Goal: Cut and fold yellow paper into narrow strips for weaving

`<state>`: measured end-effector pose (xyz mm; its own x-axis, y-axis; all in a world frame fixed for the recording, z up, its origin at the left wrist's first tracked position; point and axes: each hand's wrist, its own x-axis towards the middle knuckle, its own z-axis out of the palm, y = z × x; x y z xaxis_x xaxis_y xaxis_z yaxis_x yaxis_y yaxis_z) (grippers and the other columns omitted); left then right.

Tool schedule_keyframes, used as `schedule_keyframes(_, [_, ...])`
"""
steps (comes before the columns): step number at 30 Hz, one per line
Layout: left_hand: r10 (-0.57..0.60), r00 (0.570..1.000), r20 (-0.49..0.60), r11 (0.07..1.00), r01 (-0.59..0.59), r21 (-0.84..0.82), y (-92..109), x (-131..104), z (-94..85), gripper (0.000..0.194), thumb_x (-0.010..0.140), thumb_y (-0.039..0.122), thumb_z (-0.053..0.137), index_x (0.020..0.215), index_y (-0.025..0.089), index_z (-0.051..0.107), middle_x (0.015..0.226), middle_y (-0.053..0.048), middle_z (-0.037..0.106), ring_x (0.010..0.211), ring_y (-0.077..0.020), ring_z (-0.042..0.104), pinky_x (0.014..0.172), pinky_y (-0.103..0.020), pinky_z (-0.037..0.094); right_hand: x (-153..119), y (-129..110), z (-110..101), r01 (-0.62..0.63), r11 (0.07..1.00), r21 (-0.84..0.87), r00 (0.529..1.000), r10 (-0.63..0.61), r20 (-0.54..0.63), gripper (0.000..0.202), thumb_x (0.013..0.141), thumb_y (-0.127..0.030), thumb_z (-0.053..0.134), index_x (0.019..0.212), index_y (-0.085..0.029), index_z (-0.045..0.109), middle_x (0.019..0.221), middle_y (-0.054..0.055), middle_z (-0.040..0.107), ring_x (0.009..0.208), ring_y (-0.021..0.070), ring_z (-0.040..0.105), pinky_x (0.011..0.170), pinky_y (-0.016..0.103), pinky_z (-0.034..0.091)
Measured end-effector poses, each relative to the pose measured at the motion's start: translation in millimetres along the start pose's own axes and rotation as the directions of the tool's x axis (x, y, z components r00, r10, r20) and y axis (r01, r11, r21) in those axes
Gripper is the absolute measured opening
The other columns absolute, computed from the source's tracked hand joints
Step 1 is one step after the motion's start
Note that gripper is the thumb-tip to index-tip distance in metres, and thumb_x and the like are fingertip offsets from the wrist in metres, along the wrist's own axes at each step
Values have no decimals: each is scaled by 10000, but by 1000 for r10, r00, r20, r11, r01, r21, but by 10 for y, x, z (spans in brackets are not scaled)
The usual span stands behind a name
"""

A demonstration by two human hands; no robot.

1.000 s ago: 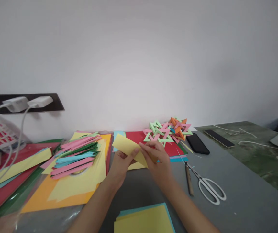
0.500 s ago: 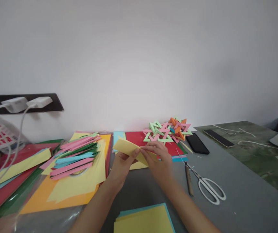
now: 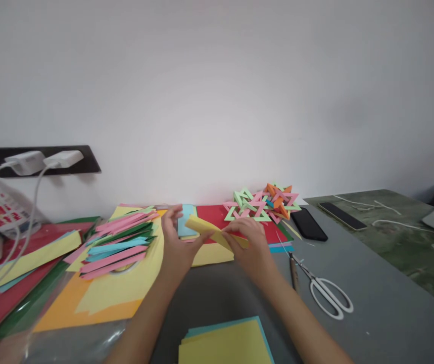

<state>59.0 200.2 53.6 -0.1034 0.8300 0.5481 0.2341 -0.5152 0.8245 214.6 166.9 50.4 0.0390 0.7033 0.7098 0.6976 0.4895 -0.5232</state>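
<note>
Yellow strip [image 3: 202, 225]: held above desk [image 3: 207, 298], scissors [image 3: 317, 281] at four o'clock. Pinched by right hand [image 3: 251, 247]; left hand [image 3: 177, 248] spread, thumb against strip. Judged light, thin, easily creased; best gripped by edges.

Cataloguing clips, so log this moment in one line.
left hand: open, thumb at yellow paper | right hand: pinching it | beyond: paper stars | right side: scissors | front: paper stack

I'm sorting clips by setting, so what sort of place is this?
Probably a papercraft workspace at a table against a wall, possibly in a home. The folded paper stars, pile of coloured paper strips and white-handled scissors suggest it.
</note>
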Motion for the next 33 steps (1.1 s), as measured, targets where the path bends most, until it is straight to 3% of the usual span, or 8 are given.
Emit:
schedule_keyframes(1, [134,990,47,984,-139,115,-7,25,-35,644,541,309,732,1124,232,470,1176,-79,505,1073,-231,450,921,-401,312,12,20,-15,17,1000,-9,999,-16,46,45,752,-224,562,710,-224,579,739,10,614,778,173,531,745,332,348])
schedule_keyframes(3, [312,917,248,887,-375,270,-26,53,-84,417,613,309,688,1011,273,569,1080,-33,585,1082,-222,443,965,-414,222,30,47,-39,52,998,-22,991,-49,125,49,753,-229,560,709,-221,579,737,12,616,770,172,533,732,325,345])
schedule_keyframes(6, [364,813,455,782,-532,325,-67,46,-99,150,726,306,588,865,295,643,835,5,676,947,-193,532,920,-385,239,38,54,-54,81,996,-44,982,-72,176,57,761,-231,548,717,-217,583,755,16,619,790,171,532,741,321,338])
schedule_keyframes(13, [306,808,503,801,-505,322,-90,6,-72,168,772,328,528,833,246,661,766,-11,675,747,-151,559,725,-300,333,37,62,-52,83,995,-59,974,-68,214,47,764,-219,543,726,-212,569,751,11,614,793,167,528,740,310,335])
schedule_keyframes(25, [343,757,556,703,-600,383,-15,-30,-54,168,807,275,482,840,244,644,805,-1,682,784,-168,529,751,-323,286,25,64,-43,83,996,-41,966,-70,248,65,782,-213,517,728,-217,553,737,8,605,788,165,533,759,316,338])
schedule_keyframes(33, [277,816,508,776,-501,383,34,18,-90,149,801,275,492,750,245,629,767,18,677,767,-160,519,735,-332,244,97,126,-206,60,998,-4,958,-57,282,23,754,-242,579,747,-220,577,755,1,607,769,157,529,751,318,347])
